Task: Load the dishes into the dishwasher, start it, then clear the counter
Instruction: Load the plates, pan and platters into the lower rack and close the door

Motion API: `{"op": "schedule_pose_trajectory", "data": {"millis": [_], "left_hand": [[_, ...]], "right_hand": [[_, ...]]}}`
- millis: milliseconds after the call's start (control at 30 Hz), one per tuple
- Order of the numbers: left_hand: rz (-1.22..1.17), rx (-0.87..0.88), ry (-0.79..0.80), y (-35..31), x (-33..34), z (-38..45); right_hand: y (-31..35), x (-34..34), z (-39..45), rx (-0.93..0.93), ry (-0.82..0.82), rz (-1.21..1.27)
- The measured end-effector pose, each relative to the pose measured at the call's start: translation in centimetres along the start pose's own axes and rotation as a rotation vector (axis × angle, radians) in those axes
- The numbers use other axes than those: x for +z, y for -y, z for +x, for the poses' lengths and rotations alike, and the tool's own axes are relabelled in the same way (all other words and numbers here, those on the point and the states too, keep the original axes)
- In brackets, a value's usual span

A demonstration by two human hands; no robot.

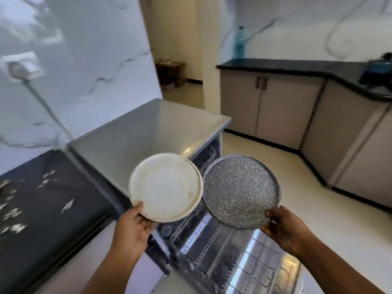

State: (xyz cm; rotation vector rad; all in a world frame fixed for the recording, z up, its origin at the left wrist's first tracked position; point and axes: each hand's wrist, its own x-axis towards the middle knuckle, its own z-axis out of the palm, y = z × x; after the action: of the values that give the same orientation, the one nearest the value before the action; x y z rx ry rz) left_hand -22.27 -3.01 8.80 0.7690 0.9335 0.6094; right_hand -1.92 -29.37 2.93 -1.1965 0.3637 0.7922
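L hand (132, 224) – white plate (165, 186), R hand (285, 227) – speckled plate (240, 190)

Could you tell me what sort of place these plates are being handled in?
Most likely a home kitchen. An open dishwasher with wire racks stands below the plates, a dark counter runs over beige cabinets along the far wall, and the walls are marble-patterned. The left hand holds a white plate, the right hand a speckled one.

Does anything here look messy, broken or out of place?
Nothing looks broken or spilled. The white plate in the left hand carries brownish smears, so it looks used. The speckled plate in the right hand shows no damage. The picture is blurred, so the pale marks on the dark counter cannot be identified.
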Motion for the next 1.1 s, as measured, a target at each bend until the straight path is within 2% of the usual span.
{"op": "schedule_pose_trajectory", "data": {"millis": [133, 233, 400, 467, 567, 633, 700, 800, 900, 1033, 1100], "left_hand": [[0.283, 0.093, 0.069, 3.2, 5.8, 2.7], [0.631, 0.201, 0.072, 5.6, 7.9, 4.4], [1.154, 0.319, 0.263, 9.8, 6.7, 9.3], [1.291, 0.291, 0.334, 10.7, 5.8, 11.9], [1.395, 0.218, 0.524, 11.4, 5.5, 15.6], [1.491, 0.202, 0.583, 12.0, 5.6, 18.0], [1.535, 0.215, 0.622, 13.1, 5.4, 20.5], [1.551, 0.246, 0.669, 16.4, 4.7, 24.6], [1.519, 0.261, 0.698, 19.7, 4.3, 27.5], [1.415, 0.303, 0.670, 23.8, 3.9, 30.3], [1.359, 0.395, 0.647, 26.0, 3.9, 31.6]], "right_hand": [[0.4, -4.8, 0.6, 0.029, -0.147, 0.109], [-0.1, -6.0, 1.9, 0.080, -0.240, 0.127], [-1.8, -5.3, 5.9, 0.160, -0.404, 0.003], [-2.9, -4.1, 7.9, 0.188, -0.450, -0.093], [-4.5, -2.5, 11.5, 0.162, -0.527, -0.314], [-5.7, -2.4, 15.0, 0.099, -0.552, -0.640], [-5.6, -1.2, 16.8, 0.073, -0.479, -0.942], [-4.6, 1.0, 19.0, 0.050, -0.370, -1.195], [-3.9, 1.1, 23.8, 0.043, -0.319, -1.339], [-4.4, 0.6, 32.6, -0.006, -0.309, -1.370], [-4.8, 0.5, 36.8, -0.066, -0.309, -1.383]]}}
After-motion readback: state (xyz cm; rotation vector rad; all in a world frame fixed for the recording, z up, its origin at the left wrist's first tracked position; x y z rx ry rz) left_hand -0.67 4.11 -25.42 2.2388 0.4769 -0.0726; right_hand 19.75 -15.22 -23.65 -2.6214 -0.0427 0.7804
